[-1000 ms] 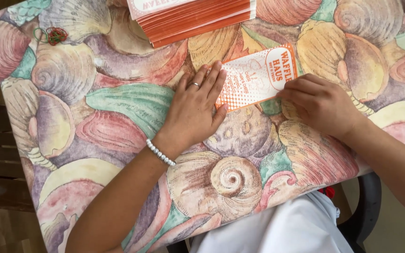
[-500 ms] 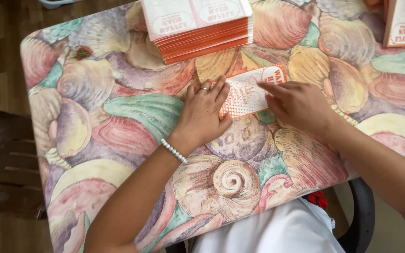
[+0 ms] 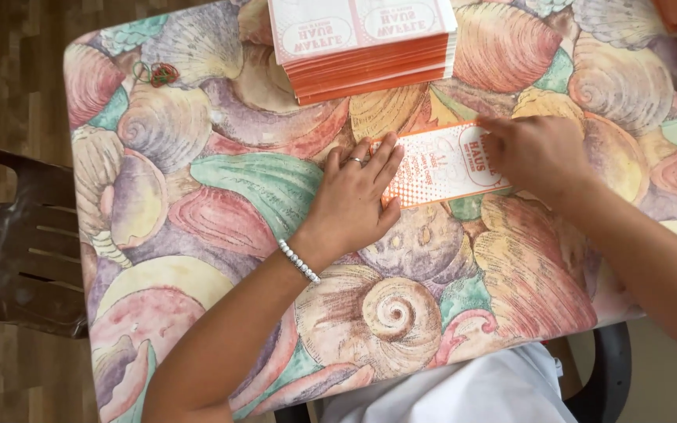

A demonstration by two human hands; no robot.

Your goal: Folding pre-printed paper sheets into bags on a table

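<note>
Head view — both hands (image 3: 354, 200) (image 3: 538, 153) press flat an orange-white paper bag (image 3: 440, 164) (stack (image 3: 362, 43) behind).

A flat orange-and-white paper bag (image 3: 440, 166) lies on the tabletop (image 3: 221, 211), which is covered in a seashell-patterned cloth. The left hand (image 3: 354, 200) rests palm down, its fingers (image 3: 381, 160) spread flat over the bag's near end; a ring sits on one finger and a beaded bracelet (image 3: 299, 261) circles the wrist. The right hand (image 3: 538, 153) presses on the bag's other end, its fingers (image 3: 499, 129) bent at the top edge. Just beyond both sets of fingers stands a stack of flat bags (image 3: 362, 43). Well left of the left fingers lie some rubber bands (image 3: 157, 74). A dark chair (image 3: 17, 235) stands beside the tabletop.
</note>
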